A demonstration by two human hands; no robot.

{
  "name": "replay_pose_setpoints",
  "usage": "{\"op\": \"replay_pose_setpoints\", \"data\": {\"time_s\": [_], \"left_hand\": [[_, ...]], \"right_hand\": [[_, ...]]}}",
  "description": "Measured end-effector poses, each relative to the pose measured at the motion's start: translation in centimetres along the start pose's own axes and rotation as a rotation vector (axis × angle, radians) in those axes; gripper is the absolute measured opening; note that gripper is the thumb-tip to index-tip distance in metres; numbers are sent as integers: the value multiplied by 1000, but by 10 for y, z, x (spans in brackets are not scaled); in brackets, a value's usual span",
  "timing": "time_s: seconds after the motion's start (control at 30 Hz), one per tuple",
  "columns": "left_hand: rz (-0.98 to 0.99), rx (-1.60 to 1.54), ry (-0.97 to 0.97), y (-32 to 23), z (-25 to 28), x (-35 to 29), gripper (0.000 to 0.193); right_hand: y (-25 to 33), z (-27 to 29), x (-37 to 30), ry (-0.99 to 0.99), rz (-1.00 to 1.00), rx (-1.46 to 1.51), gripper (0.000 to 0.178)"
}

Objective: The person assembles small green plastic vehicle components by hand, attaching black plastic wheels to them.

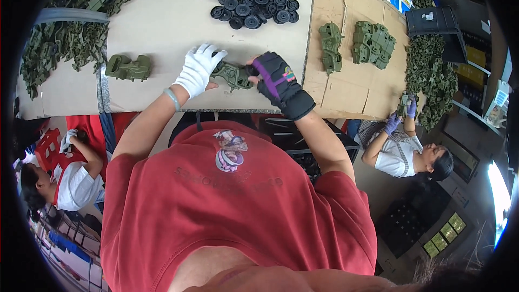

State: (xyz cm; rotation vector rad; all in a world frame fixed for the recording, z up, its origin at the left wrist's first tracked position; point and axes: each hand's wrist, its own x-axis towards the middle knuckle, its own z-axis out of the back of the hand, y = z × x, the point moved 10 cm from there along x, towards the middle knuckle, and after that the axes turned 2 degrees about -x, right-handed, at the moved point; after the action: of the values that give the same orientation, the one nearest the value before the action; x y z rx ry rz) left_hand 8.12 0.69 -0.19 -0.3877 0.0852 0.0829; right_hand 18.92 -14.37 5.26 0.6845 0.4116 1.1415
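My left hand (195,70), in a white glove with the thumb bare, grips the left end of an olive-green plastic toy vehicle body (233,75). At the body's right end, the bare fingertips of my right hand (275,82) close on it; a padded black glove with a purple strap covers the rest. Something dark and round shows by my left fingertips, perhaps a wheel. Both hands hold the body just over the table's near side. Beyond them lies a heap of black toy wheels (252,22). Another green vehicle body (128,68) rests left of my left hand.
Green vehicle bodies (374,44) stand on cardboard (346,95) to the right. Heaps of green parts lie at the far left (81,43) and far right (431,84), near a black crate (432,21). Co-workers sit at both sides; one in purple gloves (393,123) handles a green part.
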Motion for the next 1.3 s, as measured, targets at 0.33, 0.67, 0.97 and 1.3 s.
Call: {"op": "replay_pose_setpoints", "data": {"time_s": [0.33, 0.67, 0.97, 1.3], "left_hand": [[42, -99, 82, 2, -29, 6, 76], [86, -125, 136, 9, -14, 5, 76], [19, -95, 122, 4, -29, 6, 61], [10, -99, -23, 7, -38, 12, 17]], "right_hand": [[-2, -27, -14, 109, -4, -34, 50], [13, -26, 14, 222, -31, -53, 56], [-2, -73, 53, 117, -112, -313, 17], [-24, -79, 58, 107, -258, -325, 26]]}}
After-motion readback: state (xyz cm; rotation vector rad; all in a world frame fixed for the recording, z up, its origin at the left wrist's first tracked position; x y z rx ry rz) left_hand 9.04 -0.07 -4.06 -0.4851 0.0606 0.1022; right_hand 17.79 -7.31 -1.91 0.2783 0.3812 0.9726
